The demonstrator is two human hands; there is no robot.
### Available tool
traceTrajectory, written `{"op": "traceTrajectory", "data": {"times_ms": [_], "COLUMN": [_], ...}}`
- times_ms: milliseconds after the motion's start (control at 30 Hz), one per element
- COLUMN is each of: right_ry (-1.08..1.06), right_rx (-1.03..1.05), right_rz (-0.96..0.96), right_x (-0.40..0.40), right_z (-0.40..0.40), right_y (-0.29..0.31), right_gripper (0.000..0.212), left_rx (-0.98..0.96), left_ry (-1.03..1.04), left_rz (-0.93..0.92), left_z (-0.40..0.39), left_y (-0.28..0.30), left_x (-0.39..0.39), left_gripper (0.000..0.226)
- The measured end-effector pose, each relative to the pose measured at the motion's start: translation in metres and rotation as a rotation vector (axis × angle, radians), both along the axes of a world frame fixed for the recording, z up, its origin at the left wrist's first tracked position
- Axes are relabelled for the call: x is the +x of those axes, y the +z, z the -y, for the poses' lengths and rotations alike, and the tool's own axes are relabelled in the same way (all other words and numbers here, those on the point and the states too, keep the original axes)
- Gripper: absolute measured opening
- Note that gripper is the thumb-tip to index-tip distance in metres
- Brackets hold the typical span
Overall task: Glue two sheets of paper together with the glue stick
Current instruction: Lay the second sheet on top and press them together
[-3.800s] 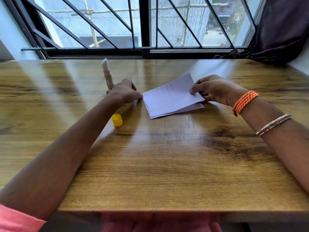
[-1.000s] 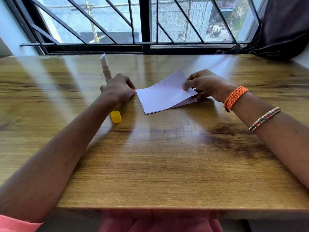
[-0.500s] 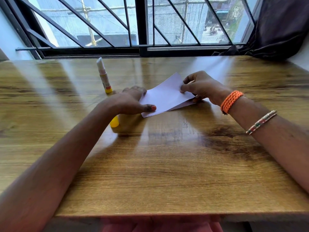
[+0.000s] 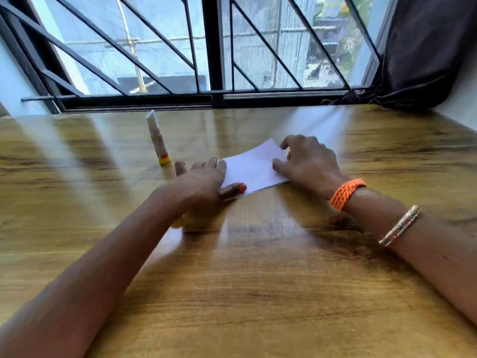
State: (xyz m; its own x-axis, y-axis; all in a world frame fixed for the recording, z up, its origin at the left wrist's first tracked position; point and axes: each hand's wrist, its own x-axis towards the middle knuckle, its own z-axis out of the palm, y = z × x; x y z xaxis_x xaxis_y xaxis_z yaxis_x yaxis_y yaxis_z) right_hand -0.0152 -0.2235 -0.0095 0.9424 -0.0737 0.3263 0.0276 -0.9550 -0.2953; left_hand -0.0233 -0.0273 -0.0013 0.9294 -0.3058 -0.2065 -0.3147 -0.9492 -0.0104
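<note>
On the glossy wooden table (image 4: pixel 258 280), the white paper sheets (image 4: pixel 254 167) lie flat, thin and likely to slide or crease. The left hand (image 4: pixel 204 182) and right hand (image 4: pixel 308 161) press them with spread fingers, gripping nothing. The uncapped glue stick (image 4: pixel 158 139) stands just left, light and easily tipped; grasp its barrel.

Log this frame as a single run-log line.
phase: pressing sheets | left hand: flat on paper | right hand: pressing paper | glue stick: upright, uncapped, untouched
</note>
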Motion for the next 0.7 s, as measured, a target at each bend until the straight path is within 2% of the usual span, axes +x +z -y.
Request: {"op": "traceTrajectory", "data": {"times_ms": [200, 300, 367, 533, 600, 700], "right_ry": [0.022, 0.008, 0.088, 0.492, 0.572, 0.574], "right_rx": [-0.004, -0.148, -0.194, 0.072, -0.004, -0.098], "right_rz": [0.030, 0.106, 0.112, -0.241, -0.312, -0.358], "right_x": [-0.003, -0.004, -0.001, -0.004, -0.005, -0.003], "right_z": [0.001, 0.000, -0.004, -0.048, -0.057, -0.055], "right_y": [-0.004, -0.005, -0.002, -0.007, -0.012, -0.012], "right_gripper": [0.051, 0.049, 0.046, 0.060, 0.063, 0.065], "left_rx": [0.034, 0.054, 0.056, 0.074, 0.121, 0.156], "left_ry": [0.009, 0.019, 0.023, -0.007, -0.014, -0.007], "left_rz": [-0.016, -0.019, -0.022, -0.013, 0.000, 0.001], "left_z": [0.000, -0.001, 0.000, 0.000, 0.001, 0.001], "left_y": [-0.002, -0.003, -0.002, -0.005, -0.007, -0.011], "left_x": [0.001, 0.002, 0.002, 0.003, 0.004, 0.002], "left_gripper": [0.079, 0.081, 0.081, 0.068, 0.065, 0.068]}}
